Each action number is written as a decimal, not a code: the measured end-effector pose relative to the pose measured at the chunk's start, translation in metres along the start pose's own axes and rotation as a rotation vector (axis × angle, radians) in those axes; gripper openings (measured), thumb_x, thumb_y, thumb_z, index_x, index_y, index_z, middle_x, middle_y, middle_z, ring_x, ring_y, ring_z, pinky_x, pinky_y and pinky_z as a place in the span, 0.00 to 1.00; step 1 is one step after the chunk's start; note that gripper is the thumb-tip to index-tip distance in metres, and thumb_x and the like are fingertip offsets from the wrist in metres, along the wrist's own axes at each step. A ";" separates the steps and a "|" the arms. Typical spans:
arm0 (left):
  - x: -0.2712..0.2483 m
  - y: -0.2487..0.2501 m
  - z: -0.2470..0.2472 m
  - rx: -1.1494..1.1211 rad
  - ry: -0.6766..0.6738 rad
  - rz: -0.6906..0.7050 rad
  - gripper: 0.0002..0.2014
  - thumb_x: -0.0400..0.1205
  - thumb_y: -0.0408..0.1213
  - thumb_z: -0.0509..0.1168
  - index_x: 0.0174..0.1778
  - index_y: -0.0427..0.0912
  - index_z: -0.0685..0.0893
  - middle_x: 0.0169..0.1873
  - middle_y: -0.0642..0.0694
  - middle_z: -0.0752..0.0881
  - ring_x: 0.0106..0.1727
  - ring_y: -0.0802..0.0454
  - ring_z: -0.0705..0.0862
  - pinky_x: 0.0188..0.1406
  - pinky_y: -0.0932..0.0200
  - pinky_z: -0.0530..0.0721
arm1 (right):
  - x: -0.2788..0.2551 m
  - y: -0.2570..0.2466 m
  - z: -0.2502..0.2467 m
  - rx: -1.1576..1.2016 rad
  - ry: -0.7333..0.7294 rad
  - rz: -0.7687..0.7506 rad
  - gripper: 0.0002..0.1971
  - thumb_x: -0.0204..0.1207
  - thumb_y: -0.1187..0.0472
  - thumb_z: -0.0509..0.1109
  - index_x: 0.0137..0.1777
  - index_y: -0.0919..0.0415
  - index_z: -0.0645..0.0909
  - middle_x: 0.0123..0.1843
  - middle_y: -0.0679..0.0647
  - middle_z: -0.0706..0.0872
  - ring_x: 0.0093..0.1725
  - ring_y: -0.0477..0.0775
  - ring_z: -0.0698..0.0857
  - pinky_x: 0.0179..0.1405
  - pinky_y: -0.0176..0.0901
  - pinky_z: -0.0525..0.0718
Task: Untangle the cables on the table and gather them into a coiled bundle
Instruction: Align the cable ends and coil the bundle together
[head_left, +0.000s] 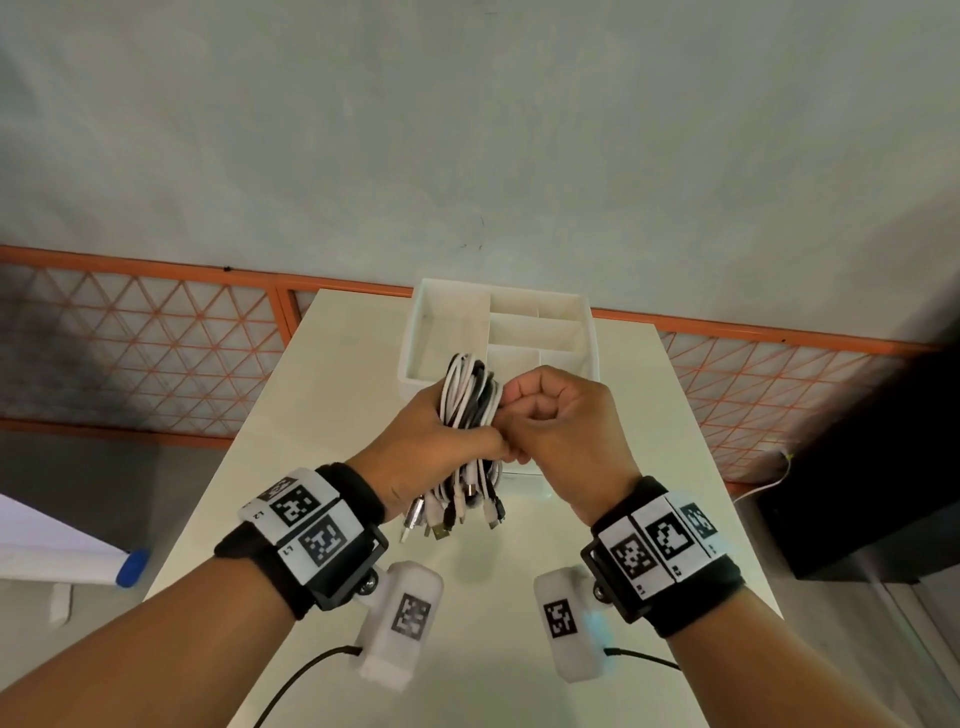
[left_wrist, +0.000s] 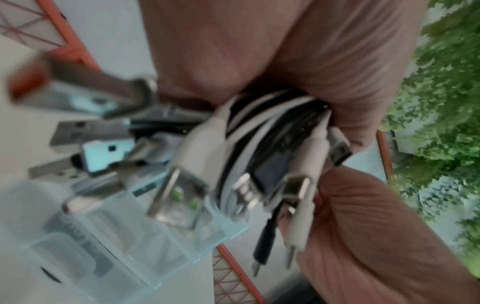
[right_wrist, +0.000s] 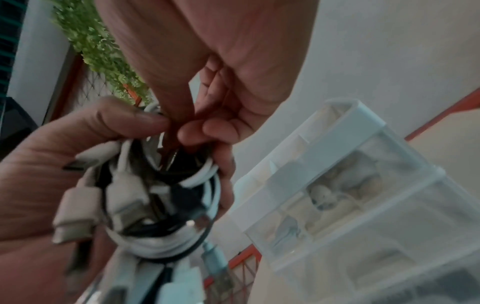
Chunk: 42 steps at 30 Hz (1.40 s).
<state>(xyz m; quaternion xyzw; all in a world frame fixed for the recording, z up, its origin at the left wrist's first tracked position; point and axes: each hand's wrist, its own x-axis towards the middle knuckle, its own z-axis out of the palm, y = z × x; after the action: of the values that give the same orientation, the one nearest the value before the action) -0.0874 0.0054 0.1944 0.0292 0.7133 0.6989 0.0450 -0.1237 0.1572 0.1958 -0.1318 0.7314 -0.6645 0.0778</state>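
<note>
A coiled bundle of white and black cables (head_left: 470, 395) is held upright above the white table (head_left: 353, 374). My left hand (head_left: 457, 431) grips the bundle around its middle. Several plugs (head_left: 452, 512) hang loose below that hand. My right hand (head_left: 511, 402) sits against the bundle's right side with its fingers curled. In the right wrist view its fingertips (right_wrist: 192, 127) pinch a thin reddish-brown strand (right_wrist: 168, 148) that runs into the cable bundle (right_wrist: 161, 205), beside my left thumb (right_wrist: 130, 121). The left wrist view shows the cables (left_wrist: 259, 133) and blurred plugs (left_wrist: 176, 193) close up.
A white divided tray (head_left: 498, 296) stands on the table just beyond my hands. An orange mesh fence (head_left: 156, 338) runs behind the table. A dark box (head_left: 883, 467) stands off the right edge. A white object with a blue end (head_left: 132, 566) lies low on the left.
</note>
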 end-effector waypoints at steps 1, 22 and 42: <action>0.001 -0.001 -0.001 0.041 -0.012 0.010 0.06 0.72 0.22 0.69 0.42 0.31 0.86 0.31 0.46 0.89 0.37 0.53 0.87 0.40 0.59 0.84 | 0.000 0.002 0.000 0.023 0.026 0.013 0.06 0.71 0.76 0.77 0.41 0.66 0.86 0.28 0.55 0.89 0.22 0.48 0.83 0.25 0.39 0.80; -0.003 -0.012 0.005 -0.379 0.075 -0.117 0.11 0.72 0.29 0.70 0.50 0.35 0.90 0.42 0.35 0.88 0.44 0.43 0.89 0.44 0.53 0.88 | -0.010 0.018 0.024 -0.117 -0.194 0.002 0.52 0.58 0.75 0.82 0.80 0.46 0.63 0.60 0.50 0.88 0.59 0.50 0.90 0.55 0.60 0.92; -0.003 -0.025 0.000 -0.210 0.271 -0.182 0.13 0.76 0.22 0.67 0.51 0.41 0.90 0.43 0.39 0.93 0.46 0.45 0.92 0.43 0.51 0.87 | -0.006 0.027 0.019 -0.390 -0.190 0.080 0.46 0.59 0.61 0.87 0.75 0.41 0.67 0.52 0.45 0.91 0.47 0.45 0.92 0.45 0.48 0.94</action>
<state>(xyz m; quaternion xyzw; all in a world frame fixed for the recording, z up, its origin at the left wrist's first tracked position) -0.0835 0.0049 0.1698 -0.1346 0.6355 0.7601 0.0143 -0.1145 0.1428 0.1664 -0.1772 0.8400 -0.4916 0.1459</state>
